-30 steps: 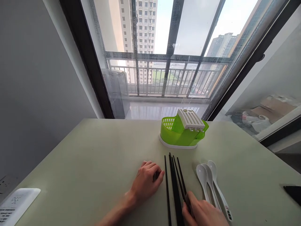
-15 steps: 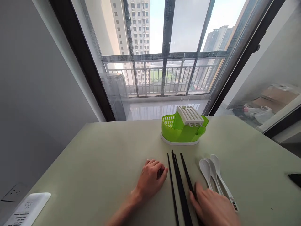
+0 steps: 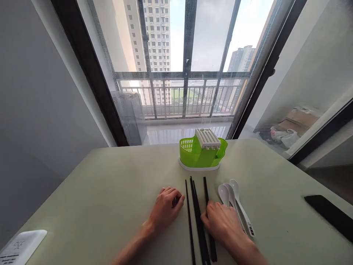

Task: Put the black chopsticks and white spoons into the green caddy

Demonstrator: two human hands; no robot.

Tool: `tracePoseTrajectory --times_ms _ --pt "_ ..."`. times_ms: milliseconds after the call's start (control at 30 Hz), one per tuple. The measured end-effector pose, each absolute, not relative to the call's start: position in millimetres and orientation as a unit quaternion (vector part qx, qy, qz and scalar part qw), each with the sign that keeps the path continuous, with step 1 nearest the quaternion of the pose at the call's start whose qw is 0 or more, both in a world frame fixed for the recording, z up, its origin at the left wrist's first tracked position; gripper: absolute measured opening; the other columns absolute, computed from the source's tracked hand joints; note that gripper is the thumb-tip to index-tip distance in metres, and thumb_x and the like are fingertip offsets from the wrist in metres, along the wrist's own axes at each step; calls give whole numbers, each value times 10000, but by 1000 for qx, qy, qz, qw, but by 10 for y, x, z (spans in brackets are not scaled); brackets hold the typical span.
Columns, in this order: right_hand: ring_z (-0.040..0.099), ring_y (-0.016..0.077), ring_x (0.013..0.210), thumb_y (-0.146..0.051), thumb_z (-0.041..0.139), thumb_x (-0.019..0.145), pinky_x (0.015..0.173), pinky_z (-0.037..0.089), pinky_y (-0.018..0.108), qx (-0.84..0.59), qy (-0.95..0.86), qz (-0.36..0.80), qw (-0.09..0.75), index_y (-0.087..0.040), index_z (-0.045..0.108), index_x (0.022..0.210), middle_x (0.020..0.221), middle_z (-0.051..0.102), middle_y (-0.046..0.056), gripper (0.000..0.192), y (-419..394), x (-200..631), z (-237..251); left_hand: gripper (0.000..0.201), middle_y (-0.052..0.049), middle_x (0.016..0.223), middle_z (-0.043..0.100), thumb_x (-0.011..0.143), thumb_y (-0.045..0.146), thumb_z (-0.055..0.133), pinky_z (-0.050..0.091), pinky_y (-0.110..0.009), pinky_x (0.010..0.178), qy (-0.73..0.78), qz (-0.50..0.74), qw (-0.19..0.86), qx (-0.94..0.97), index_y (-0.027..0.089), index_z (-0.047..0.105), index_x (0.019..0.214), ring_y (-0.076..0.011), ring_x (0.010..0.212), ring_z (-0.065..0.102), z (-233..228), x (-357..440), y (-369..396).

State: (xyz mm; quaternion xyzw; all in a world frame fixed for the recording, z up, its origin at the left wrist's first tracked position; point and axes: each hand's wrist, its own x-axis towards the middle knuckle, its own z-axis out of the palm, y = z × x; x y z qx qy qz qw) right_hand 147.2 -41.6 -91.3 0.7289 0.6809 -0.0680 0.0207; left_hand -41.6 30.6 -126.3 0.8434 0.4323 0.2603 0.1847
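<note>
So the black chopsticks (image 3: 197, 217) are lying in a loose bunch on the table (image 3: 104, 191), just in front of the green cutlery holder (image 3: 202, 152), tips aimed at it. Right hand (image 3: 223, 223) is pressed down on the rightmost sticks, fingers curled over them, but can't tell if it's really gripping. Left hand (image 3: 166, 208) rests just left of the bunch, loosely curled, holding nothing. White spoons (image 3: 234, 202) sit right beside the chopsticks, on the right hand's far side.

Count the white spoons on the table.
3 spoons, bunched side by side right of the black chopsticks, just beyond the right hand. The hand may hide more.
</note>
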Motion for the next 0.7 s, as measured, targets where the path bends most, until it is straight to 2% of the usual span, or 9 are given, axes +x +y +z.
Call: tracePoseTrajectory --times_ms 200,400,567,700 --pt "756 260 754 -187 551 883 625 486 275 735 672 -88 14 -162 773 780 801 776 155 246 -360 1494 -906 266 -2 797 654 986 338 479 444 -340 832 435 265 193 839 210 586 779 -172 766 589 -1248 -412 305" --pt "737 249 728 -210 525 891 604 437 271 730 672 -122 9 -163 753 688 781 765 150 309 -342 1542 -865 259 -7 814 662 984 334 483 447 -340 833 431 265 197 839 208 600 792 -173 776 591 -1257 -422 309" --pt "716 262 713 -205 460 905 541 321 290 731 667 -139 17 -164 728 715 793 760 142 331 -344 1634 -676 260 -3 790 653 977 335 498 454 -322 800 431 275 212 833 209 603 776 -167 755 587 -1258 -417 318" --pt "643 196 614 -265 443 938 519 213 286 706 687 -162 -52 -200 618 683 685 716 60 316 -322 1665 -465 270 -3 769 635 986 345 492 466 -287 739 422 304 247 818 212 588 771 -160 737 586 -1234 -401 304"
